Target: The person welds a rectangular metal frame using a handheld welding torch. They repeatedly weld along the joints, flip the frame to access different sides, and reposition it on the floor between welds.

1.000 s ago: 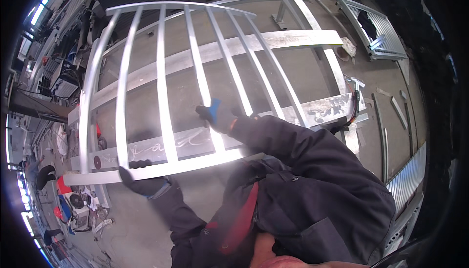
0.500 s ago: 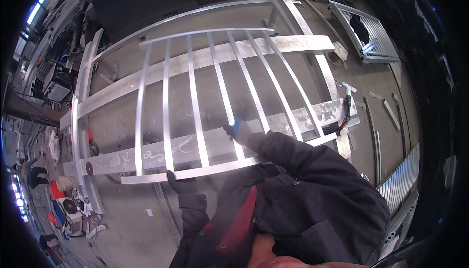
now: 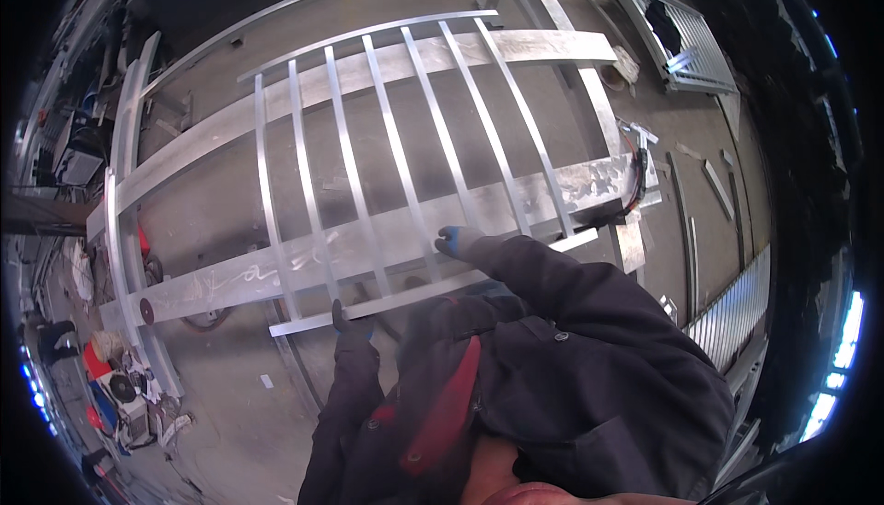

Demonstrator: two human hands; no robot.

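Note:
A silvery metal railing panel [image 3: 354, 183] with several slim parallel bars lies tilted across the beams in front of me. My left hand [image 3: 353, 323], dark-gloved, grips its near rail close to the left end; the thumb comes up over the rail and the other fingers are hidden. Beside one of the middle bars is my right hand [image 3: 451, 242], in a glove with blue on it. Its fingers are bent, with thumb and fingertips apart, and the bar passes just left of them. My right forearm hides part of the near rail.
Wide metal beams [image 3: 221, 286] run left to right under the panel, joined by a long side beam [image 3: 597, 109]. A dark cable [image 3: 639, 183] hangs at the right. Another barred panel [image 3: 709, 54] lies far right. Red and blue clutter [image 3: 120, 385] stands on the floor at left.
The railing panel has dropped away from me, and its near left end has shifted right. My left hand moved right with it. My right hand, earlier round a middle bar, is now beside it.

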